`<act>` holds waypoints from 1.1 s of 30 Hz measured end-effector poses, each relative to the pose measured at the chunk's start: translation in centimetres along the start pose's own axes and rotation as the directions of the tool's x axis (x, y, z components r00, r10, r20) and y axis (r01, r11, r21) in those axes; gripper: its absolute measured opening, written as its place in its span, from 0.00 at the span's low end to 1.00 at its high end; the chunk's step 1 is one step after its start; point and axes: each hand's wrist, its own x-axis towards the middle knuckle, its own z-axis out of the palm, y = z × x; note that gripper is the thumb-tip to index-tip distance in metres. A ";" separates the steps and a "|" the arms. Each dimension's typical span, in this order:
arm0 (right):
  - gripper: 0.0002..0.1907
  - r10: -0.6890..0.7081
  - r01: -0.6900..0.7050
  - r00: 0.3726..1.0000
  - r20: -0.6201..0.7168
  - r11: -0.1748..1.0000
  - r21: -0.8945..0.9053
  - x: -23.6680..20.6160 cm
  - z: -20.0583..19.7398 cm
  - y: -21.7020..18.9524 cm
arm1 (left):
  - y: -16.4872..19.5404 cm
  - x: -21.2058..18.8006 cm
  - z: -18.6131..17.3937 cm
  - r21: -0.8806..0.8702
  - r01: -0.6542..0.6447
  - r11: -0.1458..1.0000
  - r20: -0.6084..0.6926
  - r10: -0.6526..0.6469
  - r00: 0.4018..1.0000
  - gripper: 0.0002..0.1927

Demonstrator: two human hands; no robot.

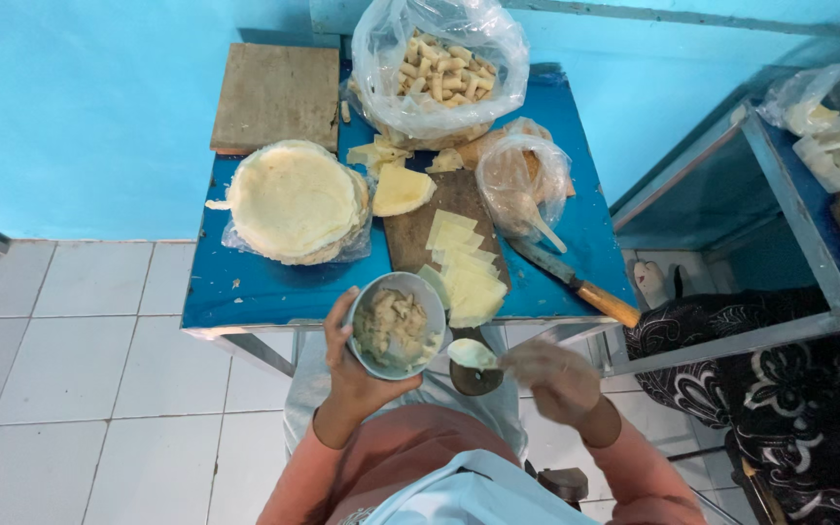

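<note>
Left hand (pixel 362 374) had a clenched grip on the filling bowl (pixel 399 324), held just off the blue desk (pixel 274 287) edge. Right hand (pixel 554 381), blurred, gripped a loaded spoon (pixel 473 354) beside the bowl, near stacked wrapper squares (pixel 464 272).

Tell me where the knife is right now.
In the head view, the knife lies on the blue table's front right corner, wooden handle jutting over the edge, right of the brown cutting board with the cut wrapper squares.

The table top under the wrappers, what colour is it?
The table top is bright blue, seen best in the head view.
</note>
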 end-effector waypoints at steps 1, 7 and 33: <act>0.10 0.038 -0.036 0.998 -0.051 0.998 0.045 0.0 0.0 0.0 | 0.1 0.2 -0.3 0.035 -0.046 0.998 0.019 0.045 0.999 0.65; 0.09 -0.055 0.053 0.998 -0.042 0.997 -0.048 2.2 0.1 0.7 | 0.8 0.8 -0.9 0.149 -0.231 0.962 0.152 0.208 0.966 0.60; 0.17 0.156 -0.196 0.977 0.146 0.927 0.320 0.6 3.1 0.8 | 1.5 0.8 -1.2 0.131 -0.187 0.974 0.218 0.156 0.963 0.61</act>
